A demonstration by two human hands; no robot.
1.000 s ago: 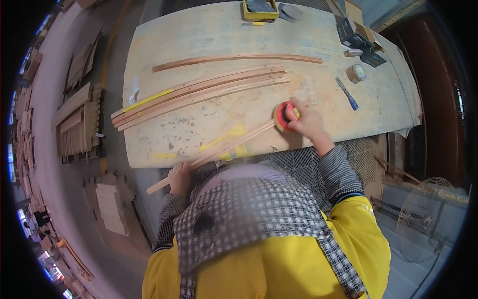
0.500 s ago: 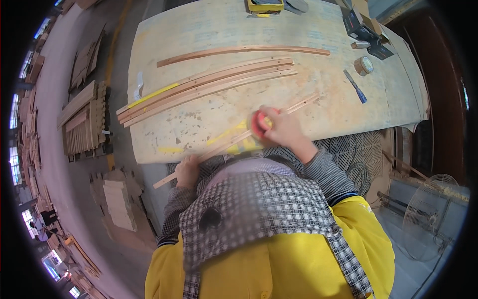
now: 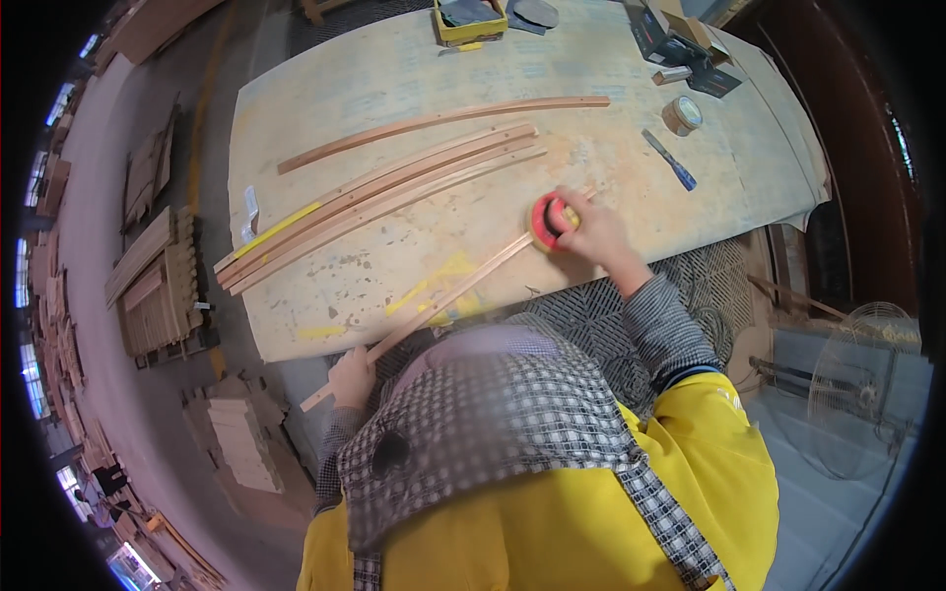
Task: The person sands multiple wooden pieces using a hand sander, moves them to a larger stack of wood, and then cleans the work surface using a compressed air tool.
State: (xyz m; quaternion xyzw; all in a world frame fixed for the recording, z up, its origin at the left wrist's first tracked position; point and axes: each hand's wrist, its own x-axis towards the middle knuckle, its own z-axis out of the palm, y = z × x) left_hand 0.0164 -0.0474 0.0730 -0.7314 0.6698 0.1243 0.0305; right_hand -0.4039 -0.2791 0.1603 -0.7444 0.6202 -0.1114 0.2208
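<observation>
A wide, pale, paint-stained plywood worktable (image 3: 631,79) fills the upper view of a timber workshop, with stacks of slatted wooden parts (image 3: 158,286) on the grey concrete floor (image 3: 108,148) to the left and a wire fan guard (image 3: 867,384) at lower right. On the board lie a bundle of long curved reddish wooden strips (image 3: 374,197) and one separate curved strip (image 3: 443,120) above them. At the near edge a single thin curved wooden strip (image 3: 434,305) runs diagonally, its lower end overhanging the table. The left hand (image 3: 352,374) is closed around that overhanging end. The right hand (image 3: 589,229) grips a round red sanding disc (image 3: 545,219) pressed on the strip's upper end; over the last second it has slid down along the strip and back up, suggesting sanding strokes in progress. Smaller items sit far back: a yellow tray (image 3: 470,20), a tape roll (image 3: 681,114), and what may be a blue-handled chisel (image 3: 670,161).
</observation>
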